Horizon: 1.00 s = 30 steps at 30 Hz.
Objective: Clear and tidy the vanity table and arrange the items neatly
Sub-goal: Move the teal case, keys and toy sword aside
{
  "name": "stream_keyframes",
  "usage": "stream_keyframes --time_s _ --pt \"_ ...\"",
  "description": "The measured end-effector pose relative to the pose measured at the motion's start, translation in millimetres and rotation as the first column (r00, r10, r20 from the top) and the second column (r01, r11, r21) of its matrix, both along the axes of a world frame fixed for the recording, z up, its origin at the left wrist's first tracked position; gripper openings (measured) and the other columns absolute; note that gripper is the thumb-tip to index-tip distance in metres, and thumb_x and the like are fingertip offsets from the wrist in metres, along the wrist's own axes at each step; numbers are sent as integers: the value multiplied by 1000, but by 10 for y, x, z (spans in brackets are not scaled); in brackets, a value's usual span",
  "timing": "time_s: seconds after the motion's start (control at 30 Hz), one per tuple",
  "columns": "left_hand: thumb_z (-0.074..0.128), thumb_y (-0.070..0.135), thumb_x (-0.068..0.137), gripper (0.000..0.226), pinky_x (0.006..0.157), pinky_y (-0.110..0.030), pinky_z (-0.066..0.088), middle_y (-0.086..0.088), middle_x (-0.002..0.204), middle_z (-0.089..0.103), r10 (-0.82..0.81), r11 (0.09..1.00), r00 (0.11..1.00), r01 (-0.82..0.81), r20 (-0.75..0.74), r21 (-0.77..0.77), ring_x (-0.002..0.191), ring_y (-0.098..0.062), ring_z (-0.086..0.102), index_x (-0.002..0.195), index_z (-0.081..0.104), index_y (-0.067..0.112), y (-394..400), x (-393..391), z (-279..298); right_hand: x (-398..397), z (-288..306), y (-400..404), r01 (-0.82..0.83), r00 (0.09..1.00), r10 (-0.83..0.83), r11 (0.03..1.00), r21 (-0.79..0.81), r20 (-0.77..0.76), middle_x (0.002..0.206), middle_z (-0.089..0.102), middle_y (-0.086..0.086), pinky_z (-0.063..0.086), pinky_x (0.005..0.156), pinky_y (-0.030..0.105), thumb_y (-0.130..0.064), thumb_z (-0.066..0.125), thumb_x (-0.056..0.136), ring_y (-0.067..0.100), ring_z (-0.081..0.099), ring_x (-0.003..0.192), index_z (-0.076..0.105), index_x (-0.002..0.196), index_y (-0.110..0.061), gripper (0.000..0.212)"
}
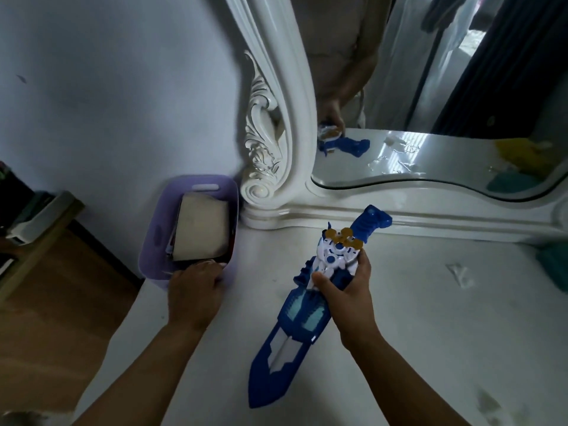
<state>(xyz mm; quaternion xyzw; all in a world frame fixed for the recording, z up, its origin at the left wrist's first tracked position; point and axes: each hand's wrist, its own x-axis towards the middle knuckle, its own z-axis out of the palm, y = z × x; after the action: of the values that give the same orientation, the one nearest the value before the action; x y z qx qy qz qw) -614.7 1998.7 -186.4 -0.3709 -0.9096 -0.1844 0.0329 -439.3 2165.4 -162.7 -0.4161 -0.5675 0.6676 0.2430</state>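
**Two hands busy: left on basket, right on toy sword**

Left to right across your vanity table (415, 318):

- Lilac plastic basket (153, 241) sits at the table's back left corner, against the wall and just beside the scrolled foot of the white mirror frame (270, 124). A pale, folded-looking item (201, 230) fills most of it; something dark lies under that, can't tell what.
- Your left hand (195, 289) is at the basket's near rim, fingertips hooked over the edge and touching it. Thumb side is hidden, so can't tell whether it's a full grasp or just a rest.
- Your right hand (345, 285) is wrapped around the blue-and-white toy sword (295, 321) at its guard section, thumb across the front. Handle points toward the mirror, blade tip toward the table's front edge. Looks lifted off the surface, tilted.
- Teal object (553, 262) at the right edge, partly cut off.
- Mirror (430, 87) reflects your hand and the sword.
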Motion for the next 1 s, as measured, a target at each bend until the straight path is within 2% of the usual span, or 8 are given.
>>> stream_keyframes --time_s 0.07,0.23,0.4,0.5,0.57,0.73,0.83,1.0 --pt "41 27 72 30 51 -35 50 -7 62 67 -40 998 999 41 -12 40 56 -27 61 66 67 12 -53 12 -7 58 -17 21 22 1000 -22 1000 -3 3 135 50 2 47 96 53 -9 69 79 24 54 117 18 140 -36 84" --pt "42 25 72 28 51 -36 49 -6 60 65 -45 992 999 44 5 117 53 -26 57 66 66 12 -183 297 82 225 -34 79 44 999 -44 999 -14 -23 130 52 -1 47 95 53 -7 69 78 24 55 115 21 140 -36 84" --pt "46 32 73 31 57 -37 52 -4 68 70 -44 990 998 39 35 137 60 -21 61 77 70 12 -288 830 187 461 -23 160 38 997 -40 999 -27 -59 134 50 3 47 95 53 -7 69 78 25 53 116 21 140 -36 84" --pt "46 34 72 31 56 -30 48 1 70 70 -50 993 998 44 49 113 61 -16 60 79 70 16 -248 1220 280 700 -8 261 16 997 -17 1000 -20 -77 135 50 3 47 95 53 -7 69 78 25 53 117 21 140 -36 83" --pt "47 32 71 29 54 -20 39 2 68 70 -56 994 998 53 29 99 59 -16 60 78 70 17 -178 1504 342 930 9 375 10 996 -11 1000 -9 -90 134 51 4 48 95 53 -7 70 78 25 55 115 21 140 -36 84" --pt "47 29 69 28 58 -12 29 -2 61 68 -117 989 989 125 -96 83 54 -19 60 71 69 13 147 2177 462 1635 58 796 46 991 -45 999 9 -128 134 51 4 46 97 53 -8 70 77 25 54 116 22 140 -34 83" --pt "47 28 72 27 54 -22 30 -4 60 66 -164 978 974 181 -159 99 52 -20 58 70 68 11 449 2560 467 2095 34 1117 81 989 -79 997 15 -122 135 51 4 47 96 53 -12 72 77 26 54 116 23 139 -37 83" --pt "48 28 74 23 57 -24 30 -2 65 67 -262 943 940 297 -217 148 61 -18 55 71 66 14 1108 3233 452 2877 -17 1628 142 980 -134 989 45 -144 132 54 2 47 95 53 -11 73 75 24 57 114 28 136 -41 82"
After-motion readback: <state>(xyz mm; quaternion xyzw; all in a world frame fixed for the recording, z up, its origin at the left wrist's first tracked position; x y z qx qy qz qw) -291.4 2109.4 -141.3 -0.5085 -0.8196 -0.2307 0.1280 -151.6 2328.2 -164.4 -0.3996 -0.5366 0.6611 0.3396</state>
